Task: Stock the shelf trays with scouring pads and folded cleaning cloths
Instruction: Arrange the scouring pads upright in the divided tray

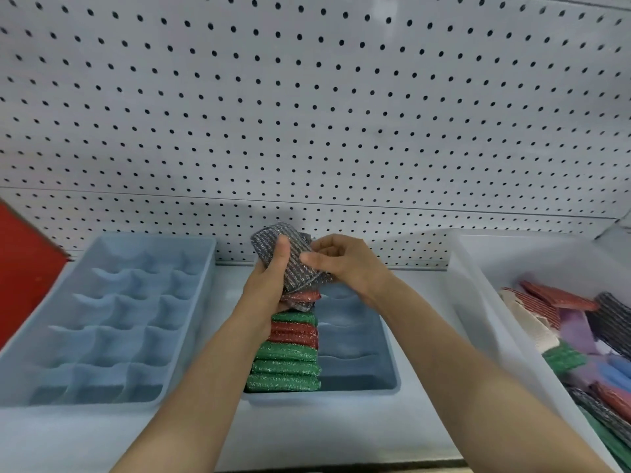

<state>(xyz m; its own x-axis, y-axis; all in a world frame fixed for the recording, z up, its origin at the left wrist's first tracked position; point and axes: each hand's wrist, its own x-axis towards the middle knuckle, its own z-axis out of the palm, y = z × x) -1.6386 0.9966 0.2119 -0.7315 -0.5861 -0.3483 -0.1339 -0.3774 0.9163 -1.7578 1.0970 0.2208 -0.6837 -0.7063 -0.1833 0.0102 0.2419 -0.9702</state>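
Spanning the whole upper field: white pegboard back panel (307,114), dotted with dark holes. Running beneath it, pale shelf surface (307,431), carrying all trays. Sitting at far right, partly cut by the frame edge: translucent white bin (478,302), holding a loose heap of mixed pads and cloths (587,336) in red, green, grey, purple and blue. Lying at left: light blue divided tray (102,319), showing rows of wavy-walled compartments. Lying at centre, between that tray and the bin: second blue tray (358,353), darker inside, holding along its left side a row of scouring pads (286,356) standing on edge, green nearest the viewer, then red, then green, then a red and a grey one farthest back. Showing at far left edge: red panel (24,268), nature not discernible.

Reaching in from the bottom: two bare forearms, meeting above the far end of the centre tray. Gripping from the left: left hand (269,285), fingers curled behind and thumb pressing across the front of a grey glitter-striped scouring pad (290,257). Pinching from the right: right hand (345,264), fingers bent, thumb and fingertips closing on the same pad's right edge. Being held tilted, just above the back of the pad row, in front of the pegboard's lower edge: the grey pad itself; possibly more than one layer, not discernible.
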